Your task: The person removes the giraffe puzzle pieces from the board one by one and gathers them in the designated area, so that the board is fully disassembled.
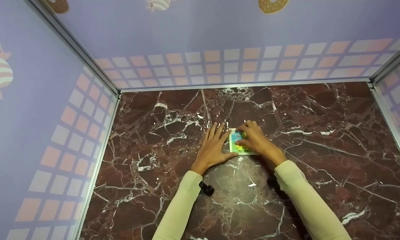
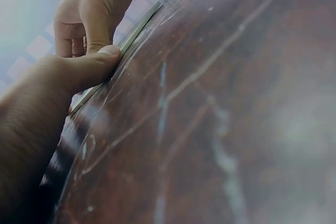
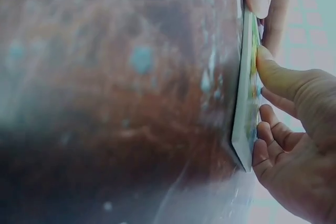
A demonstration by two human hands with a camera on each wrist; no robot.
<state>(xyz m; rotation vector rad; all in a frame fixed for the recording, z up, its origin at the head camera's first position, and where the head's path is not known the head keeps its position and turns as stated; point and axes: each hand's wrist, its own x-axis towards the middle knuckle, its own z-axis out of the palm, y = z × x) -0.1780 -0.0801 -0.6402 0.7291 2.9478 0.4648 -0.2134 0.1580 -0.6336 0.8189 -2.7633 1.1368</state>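
A small picture board (image 1: 233,149) with a white border and a bright blue, green and yellow print lies flat on the table, partly hidden by the right hand. My left hand (image 1: 213,146) is spread palm down at its left side, with the thumb along the near edge. My right hand (image 1: 254,138) bends over the board, its thumb and forefinger on the print. From the right wrist view, the right thumb (image 3: 268,69) presses the board's face while the other fingers curl at its near corner. What lies under the right fingers is hidden.
The table (image 1: 146,200) has a dark red marble pattern with white veins. A lilac back wall (image 1: 173,30) with pink and white squares rises behind it, and a similar wall (image 1: 20,133) stands on the left. A small black device (image 1: 206,188) is strapped at the left wrist.
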